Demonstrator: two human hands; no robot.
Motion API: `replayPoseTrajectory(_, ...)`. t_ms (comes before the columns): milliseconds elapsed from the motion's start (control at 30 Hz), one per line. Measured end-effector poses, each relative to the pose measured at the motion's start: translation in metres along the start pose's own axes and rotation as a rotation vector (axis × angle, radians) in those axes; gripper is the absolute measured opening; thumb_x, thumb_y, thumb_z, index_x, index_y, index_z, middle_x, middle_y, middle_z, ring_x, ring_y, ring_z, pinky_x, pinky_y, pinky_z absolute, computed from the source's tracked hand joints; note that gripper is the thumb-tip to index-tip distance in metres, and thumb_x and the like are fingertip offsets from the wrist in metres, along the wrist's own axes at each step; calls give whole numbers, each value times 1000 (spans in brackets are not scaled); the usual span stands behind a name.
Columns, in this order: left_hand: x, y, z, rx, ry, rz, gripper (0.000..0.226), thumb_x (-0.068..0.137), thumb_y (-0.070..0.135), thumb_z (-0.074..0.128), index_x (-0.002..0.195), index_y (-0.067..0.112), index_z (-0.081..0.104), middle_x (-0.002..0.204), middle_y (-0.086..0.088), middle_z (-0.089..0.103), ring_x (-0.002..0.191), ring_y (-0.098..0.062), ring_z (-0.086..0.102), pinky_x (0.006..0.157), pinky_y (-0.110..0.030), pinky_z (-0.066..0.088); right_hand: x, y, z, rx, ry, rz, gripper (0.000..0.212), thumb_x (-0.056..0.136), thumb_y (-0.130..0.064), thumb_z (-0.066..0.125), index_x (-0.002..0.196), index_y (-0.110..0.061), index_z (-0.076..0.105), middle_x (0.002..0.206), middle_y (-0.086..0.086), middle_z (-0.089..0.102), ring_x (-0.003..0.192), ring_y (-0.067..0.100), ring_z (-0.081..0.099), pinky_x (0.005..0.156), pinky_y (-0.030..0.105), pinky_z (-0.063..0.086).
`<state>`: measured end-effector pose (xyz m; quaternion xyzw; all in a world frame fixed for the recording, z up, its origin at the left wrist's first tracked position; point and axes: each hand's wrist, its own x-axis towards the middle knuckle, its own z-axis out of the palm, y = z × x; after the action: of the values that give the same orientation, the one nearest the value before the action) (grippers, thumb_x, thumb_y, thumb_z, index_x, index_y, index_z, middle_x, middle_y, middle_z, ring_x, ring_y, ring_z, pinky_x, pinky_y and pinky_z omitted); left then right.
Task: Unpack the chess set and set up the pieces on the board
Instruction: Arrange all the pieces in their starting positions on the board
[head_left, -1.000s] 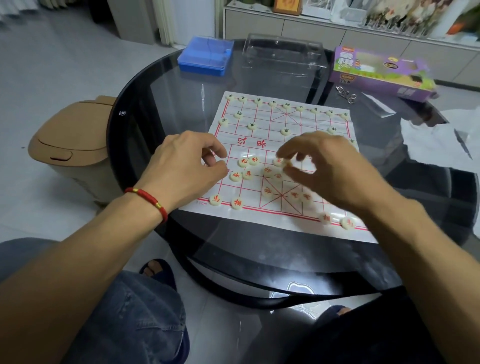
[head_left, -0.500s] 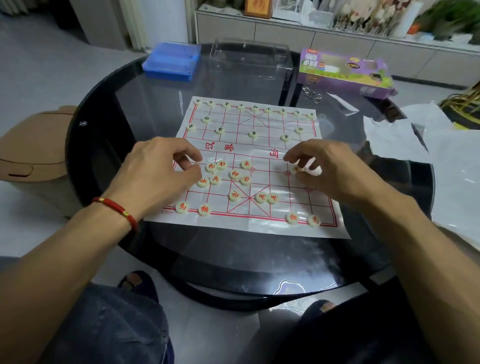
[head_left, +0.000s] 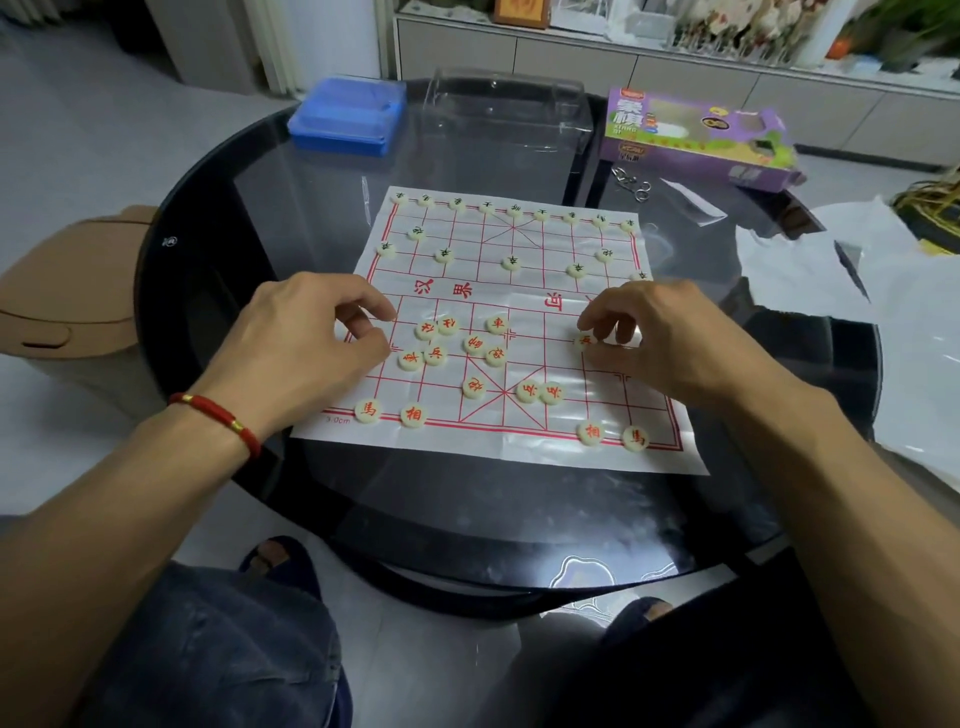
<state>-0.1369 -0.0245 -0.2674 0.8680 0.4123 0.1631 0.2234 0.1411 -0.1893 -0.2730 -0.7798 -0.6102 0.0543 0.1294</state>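
Two hands over the white plastic sheet board with red grid lines (head_left: 498, 447), which lies flat on the round dark glass desk (head_left: 218, 218). My left hand (head_left: 306, 348) rests at the board's left edge, fingers (head_left: 358, 325) curled inward with thumb close to forefinger; cannot tell whether they hold anything. My right hand (head_left: 670, 343) sits on the right half, fingers (head_left: 597, 319) pinched on one cream round piece with a red character (head_left: 585, 340), which is touching the sheet. Loose cluster of cream red-marked discs (head_left: 470, 345) lies between my hands, unsorted. Four red-marked discs stand on the near row: two at left (head_left: 390, 413), two at right (head_left: 613, 435). Green-marked cream discs (head_left: 514, 210) line the far row. Beyond the board: blue plastic box (head_left: 347, 115), clear plastic lid (head_left: 506, 122), purple cardboard carton (head_left: 696, 137).
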Motion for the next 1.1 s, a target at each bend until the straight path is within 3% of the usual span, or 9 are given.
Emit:
replayPoseTrajectory(567, -3, 1, -1, -10, 3, -3, 18, 91, 28, 64, 107, 36, 68, 92, 22, 63, 77, -4, 59, 57, -23, 48, 3, -1, 1, -34, -11, -12, 31, 89, -29, 74, 120, -25, 69, 107, -6, 70, 82, 10, 65, 76, 38, 61)
replayPoseTrajectory(733, -4, 4, 0, -8, -6, -9, 17, 91, 28, 64, 105, 36, 69, 88, 21, 64, 82, -3, 57, 65, -27, 50, 8, -17, 1, -26, 118, -93, 26, 92, -25, 71, 118, -21, 72, 107, -2, 71, 81, 11, 65, 73, 33, 61)
replayPoseTrajectory(833, -3, 10, 2, -4, -10, -14, 19, 90, 28, 66, 108, 34, 69, 86, 17, 65, 80, -4, 56, 69, -28, 48, 23, -33, 12, -37, 86, -172, 27, 95, -23, 68, 122, -23, 70, 115, -2, 69, 89, 10, 62, 77, 31, 60)
replayPoseTrajectory(967, -2, 13, -2, -14, 9, -16, 17, 90, 27, 66, 105, 36, 68, 85, 15, 66, 77, -5, 57, 73, -30, 52, 39, -44, 26, -75, 31, -239, 33, 96, -30, 65, 129, -26, 66, 127, -2, 65, 111, 18, 60, 88, 40, 58)
replayPoseTrajectory(1100, -4, 11, -4, 1, 12, -22, 18, 91, 27, 65, 108, 33, 70, 86, 15, 66, 76, -6, 59, 63, -25, 46, 44, -49, 30, -109, 49, -290, 31, 97, -28, 64, 128, -23, 68, 126, 0, 66, 112, 21, 60, 87, 41, 57)
